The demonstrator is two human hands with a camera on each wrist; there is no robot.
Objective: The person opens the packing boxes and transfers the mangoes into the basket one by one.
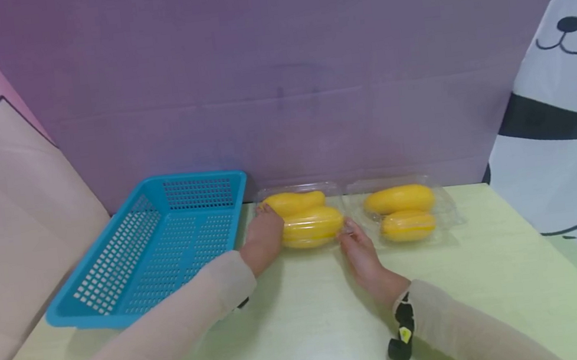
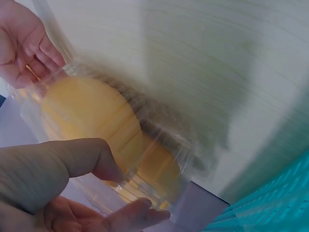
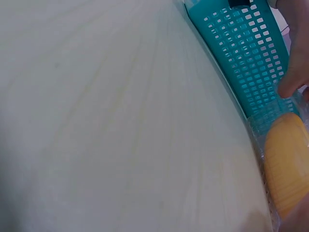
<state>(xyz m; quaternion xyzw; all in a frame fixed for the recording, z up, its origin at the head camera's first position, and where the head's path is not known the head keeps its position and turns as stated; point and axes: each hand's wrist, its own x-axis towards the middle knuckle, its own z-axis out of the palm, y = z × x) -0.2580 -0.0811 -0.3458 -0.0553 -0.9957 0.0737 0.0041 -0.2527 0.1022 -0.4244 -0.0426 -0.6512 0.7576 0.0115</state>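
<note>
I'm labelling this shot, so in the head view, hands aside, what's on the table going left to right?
Blue basket, first clear container with two yellow fruits, second clear container with two more yellow fruits.

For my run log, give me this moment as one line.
left hand: holds left clear container at left end; right hand: holds its right end; inside: two yellow fruits; right clear container: two more fruits; blue basket: left

The person wears pale beige long sleeves [image 1: 171,321], the left with a wide cuff [image 1: 231,280], and a black strap [image 1: 404,313] at the right wrist bearing a yellow patch [image 1: 404,334] and boxy black block [image 1: 399,351].
</note>
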